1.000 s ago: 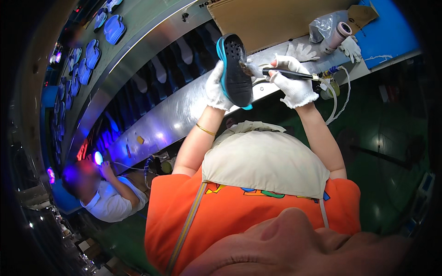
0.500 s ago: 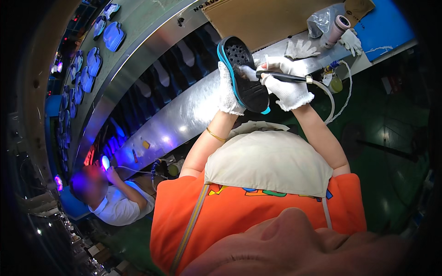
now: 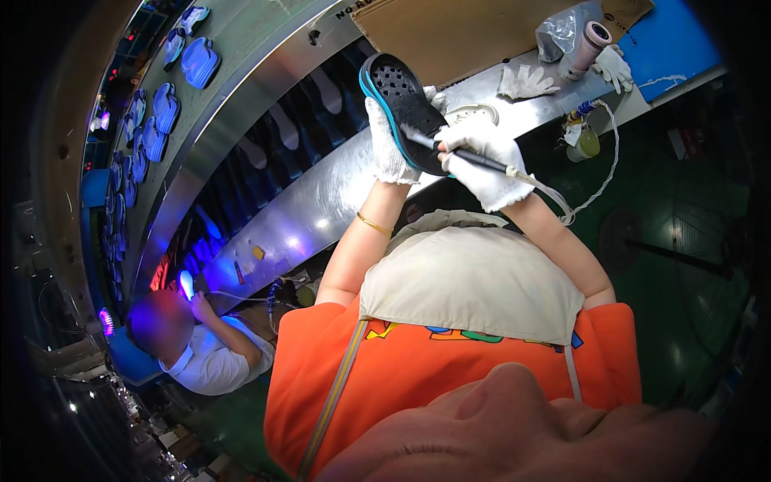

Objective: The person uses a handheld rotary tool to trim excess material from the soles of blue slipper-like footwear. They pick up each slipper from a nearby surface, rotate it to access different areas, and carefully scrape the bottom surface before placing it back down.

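The tool (image 3: 466, 157) tip hides under the right grip (image 3: 482, 157); the sole's (image 3: 401, 100) heel behind the left grip (image 3: 387, 145).

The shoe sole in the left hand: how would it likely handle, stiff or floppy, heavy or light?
The shoe sole probably is light: the gloved left hand holds it upright alone by its lower end. It looks fairly stiff, keeping its shape unsupported while the right hand presses a thin tool against it. Its studded tread likely grips the glove.
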`<state>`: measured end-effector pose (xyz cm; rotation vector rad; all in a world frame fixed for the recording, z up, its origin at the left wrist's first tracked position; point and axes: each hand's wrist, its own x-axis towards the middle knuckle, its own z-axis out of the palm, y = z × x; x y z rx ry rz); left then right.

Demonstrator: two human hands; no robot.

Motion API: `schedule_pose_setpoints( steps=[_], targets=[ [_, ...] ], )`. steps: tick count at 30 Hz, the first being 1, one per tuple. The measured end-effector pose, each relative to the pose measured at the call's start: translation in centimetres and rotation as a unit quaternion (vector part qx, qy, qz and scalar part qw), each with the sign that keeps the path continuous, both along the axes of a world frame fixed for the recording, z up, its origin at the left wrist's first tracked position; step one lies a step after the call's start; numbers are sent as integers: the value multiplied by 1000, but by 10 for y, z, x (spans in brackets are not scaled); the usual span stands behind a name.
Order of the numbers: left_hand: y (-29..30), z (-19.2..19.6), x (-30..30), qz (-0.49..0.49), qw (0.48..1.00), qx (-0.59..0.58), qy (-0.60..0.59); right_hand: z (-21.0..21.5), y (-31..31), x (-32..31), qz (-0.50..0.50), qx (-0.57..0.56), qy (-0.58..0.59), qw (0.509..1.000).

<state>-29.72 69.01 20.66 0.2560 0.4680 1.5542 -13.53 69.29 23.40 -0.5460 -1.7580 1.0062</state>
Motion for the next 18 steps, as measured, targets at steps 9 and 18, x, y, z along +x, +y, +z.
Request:
schedule_pose_setpoints(
  steps=[9, 18],
  targets=[
    [-20, 23, 10, -16, 997, 39, -67, 7, 16, 16, 7, -248, 30, 968],
    [-20, 15, 8, -61, 995, 62, -56, 4, -15, 5, 94, -210, 71, 971]
  ],
)
